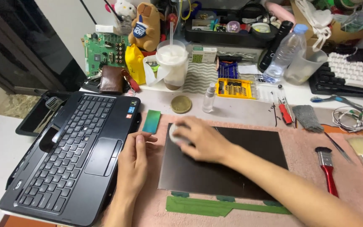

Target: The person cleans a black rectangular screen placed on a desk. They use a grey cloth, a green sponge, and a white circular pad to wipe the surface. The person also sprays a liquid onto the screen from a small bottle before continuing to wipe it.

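Two hands over a pink mat (341,168). Right hand (200,141) curls down over a white pad (176,135), fingers closed on it, pressing it onto the upper left corner of a dark flat panel (232,164). Left hand (133,162) rests flat just beside the panel's left edge, fingers together, holding nothing. Panel lies on the mat, right of a black laptop base (70,155). Green strip (219,207) along the panel's near edge. Red-handled brush (327,170) well to the right.

Single head view, steeply down, close over the desk (240,113)
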